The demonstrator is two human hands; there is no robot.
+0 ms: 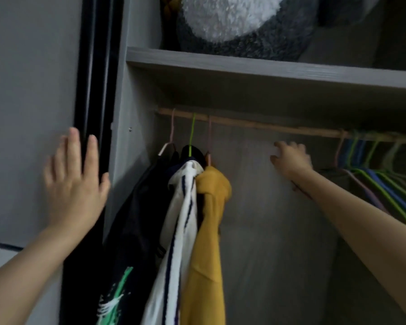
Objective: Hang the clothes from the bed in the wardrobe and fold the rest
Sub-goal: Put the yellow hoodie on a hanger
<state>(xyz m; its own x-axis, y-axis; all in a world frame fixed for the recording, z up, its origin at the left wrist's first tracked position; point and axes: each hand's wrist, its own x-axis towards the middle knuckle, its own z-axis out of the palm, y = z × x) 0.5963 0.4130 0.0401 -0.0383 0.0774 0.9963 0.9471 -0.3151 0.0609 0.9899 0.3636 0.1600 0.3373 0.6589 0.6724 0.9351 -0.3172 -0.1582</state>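
Observation:
Three garments hang at the left end of the wooden rail (267,126): a black one with green and white print (136,231), a white one with dark stripes (176,242) and a mustard yellow one (206,254). Each hangs on a thin hanger, the middle hanger green (192,134). My left hand (74,181) lies flat and open against the wardrobe's sliding door edge, holding nothing. My right hand (291,158) reaches into the wardrobe below the rail, fingers loosely spread and empty, between the hung clothes and a bunch of bare hangers (373,174).
Several bare coloured hangers crowd the rail's right end. A grey shelf (256,66) above the rail carries a grey and white plush thing (239,22). The grey sliding door (28,113) with its black frame stands at the left. A free stretch of rail lies mid-wardrobe.

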